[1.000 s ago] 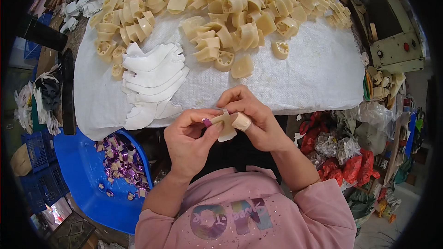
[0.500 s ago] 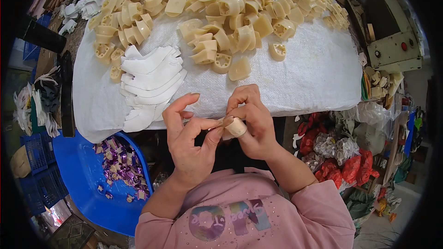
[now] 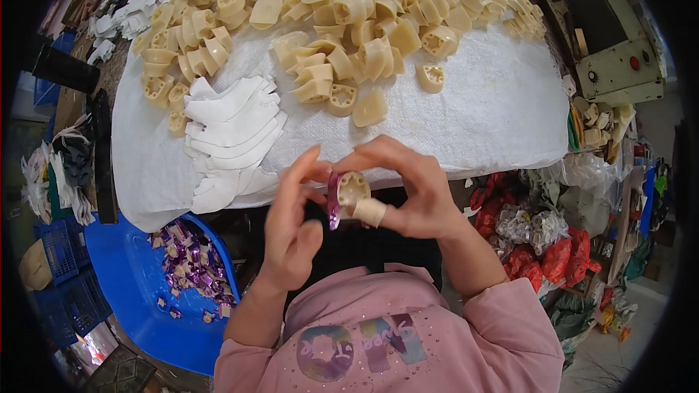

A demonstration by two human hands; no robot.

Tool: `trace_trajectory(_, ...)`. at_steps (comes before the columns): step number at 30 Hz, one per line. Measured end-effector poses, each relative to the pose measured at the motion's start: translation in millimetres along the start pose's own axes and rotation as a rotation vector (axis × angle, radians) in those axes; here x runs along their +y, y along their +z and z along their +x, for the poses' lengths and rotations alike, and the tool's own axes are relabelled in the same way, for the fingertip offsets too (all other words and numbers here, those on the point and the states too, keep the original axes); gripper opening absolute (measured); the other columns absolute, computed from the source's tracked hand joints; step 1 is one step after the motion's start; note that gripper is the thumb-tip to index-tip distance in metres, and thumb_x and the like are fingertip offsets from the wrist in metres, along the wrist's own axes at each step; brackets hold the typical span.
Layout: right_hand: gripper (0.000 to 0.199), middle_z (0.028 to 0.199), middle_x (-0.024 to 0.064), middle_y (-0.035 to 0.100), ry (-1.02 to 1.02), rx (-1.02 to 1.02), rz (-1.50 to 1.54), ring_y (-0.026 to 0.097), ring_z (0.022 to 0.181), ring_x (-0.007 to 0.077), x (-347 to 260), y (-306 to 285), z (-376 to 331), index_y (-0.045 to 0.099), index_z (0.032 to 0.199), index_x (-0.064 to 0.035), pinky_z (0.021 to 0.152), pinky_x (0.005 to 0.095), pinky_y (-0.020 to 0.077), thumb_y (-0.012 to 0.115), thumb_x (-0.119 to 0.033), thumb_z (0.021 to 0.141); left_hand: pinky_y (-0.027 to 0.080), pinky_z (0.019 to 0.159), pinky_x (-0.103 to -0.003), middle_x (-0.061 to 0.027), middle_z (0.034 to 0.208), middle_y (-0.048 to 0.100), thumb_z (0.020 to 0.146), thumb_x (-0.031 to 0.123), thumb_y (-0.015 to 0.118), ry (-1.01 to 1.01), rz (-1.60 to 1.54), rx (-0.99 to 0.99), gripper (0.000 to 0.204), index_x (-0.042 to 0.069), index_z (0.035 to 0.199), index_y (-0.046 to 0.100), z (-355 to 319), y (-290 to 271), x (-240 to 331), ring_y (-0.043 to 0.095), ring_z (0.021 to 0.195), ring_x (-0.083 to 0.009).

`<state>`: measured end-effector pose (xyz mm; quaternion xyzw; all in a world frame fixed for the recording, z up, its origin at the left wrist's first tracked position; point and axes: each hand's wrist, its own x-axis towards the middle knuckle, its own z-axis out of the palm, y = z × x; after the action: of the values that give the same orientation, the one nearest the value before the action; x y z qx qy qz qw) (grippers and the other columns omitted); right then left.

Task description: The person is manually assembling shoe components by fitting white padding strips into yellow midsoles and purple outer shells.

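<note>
1. The right hand (image 3: 411, 193) is curled closed around a cream plastic piece (image 3: 354, 191), its taped thumb pressed on the piece's lower edge, just in front of the near edge of the white cloth (image 3: 495, 109)
2. The left hand (image 3: 291, 229) is half open, fingers loosely spread, its fingertips at a purple strip (image 3: 333, 202) that lies against the piece's left side
3. Beyond the hands, on the cloth, lie white flat cutouts (image 3: 229, 131) and a heap of cream pieces (image 3: 349, 22)
</note>
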<state>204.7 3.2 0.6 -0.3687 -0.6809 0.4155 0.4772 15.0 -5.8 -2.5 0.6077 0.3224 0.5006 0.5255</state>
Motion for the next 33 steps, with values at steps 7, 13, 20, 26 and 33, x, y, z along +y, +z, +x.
trace_trajectory(7, 0.047, 0.099, 0.0092, 0.058, -0.053, -0.060, -0.018, 0.055, 0.085, 0.0217, 1, 20, -3, 0.057, 0.117, -0.0088, 0.068, 0.0318, 0.0480, 0.075, -0.008, 0.073, 0.046, 0.077, -0.029, -0.0116, 0.111, 0.048, 0.090, 0.027, 0.042, -0.415, -0.397, -0.014, 0.056, -0.002, 0.135, 0.026, -4, 17, -3, 0.054, 0.087, -0.0156)
trace_trajectory(13, 0.019, 0.103, 0.0085, 0.046, 0.388, 0.030, 0.504, 0.057, 0.073, 0.0115, -7, 27, -3, 0.059, 0.106, -0.0055, 0.047, 0.0198, 0.0521, 0.055, -0.014, 0.090, 0.046, 0.073, -0.028, -0.0128, 0.111, 0.048, 0.094, 0.048, 0.039, -0.359, -0.395, -0.078, 0.065, 0.002, 0.136, 0.022, -14, 12, -11, 0.054, 0.087, -0.0156)
trace_trajectory(20, 0.013, 0.101, 0.0066, 0.051, 0.465, -0.256, 0.654, 0.056, 0.068, 0.0095, 3, 25, 3, 0.058, 0.092, -0.0044, 0.044, 0.0188, 0.0478, 0.055, -0.017, 0.090, 0.046, 0.070, -0.023, -0.0146, 0.115, 0.044, 0.096, 0.052, 0.031, -0.168, -0.185, -0.006, 0.069, -0.005, 0.134, 0.024, -9, 26, 0, 0.054, 0.082, -0.0138)
trace_trajectory(26, 0.022, 0.108, 0.0119, 0.053, 0.127, -0.067, 0.475, 0.049, 0.101, 0.0234, 14, 51, -8, 0.057, 0.106, -0.0037, 0.090, 0.0345, 0.0384, 0.049, -0.020, 0.094, 0.040, 0.089, -0.028, -0.0133, 0.117, 0.045, 0.096, 0.050, 0.036, -0.141, -0.027, 0.161, 0.065, -0.003, 0.132, 0.028, -14, 26, -12, 0.049, 0.105, -0.0157)
trace_trajectory(33, 0.036, 0.117, 0.0140, 0.049, 0.158, 0.067, 0.618, 0.048, 0.106, 0.0249, 8, 59, -14, 0.048, 0.128, -0.0031, 0.093, 0.0335, 0.0368, 0.043, -0.015, 0.095, 0.040, 0.088, -0.029, -0.0098, 0.114, 0.046, 0.094, 0.020, 0.038, -0.153, -0.156, 0.295, 0.043, 0.002, 0.132, 0.032, -5, 31, -6, 0.048, 0.103, -0.0139)
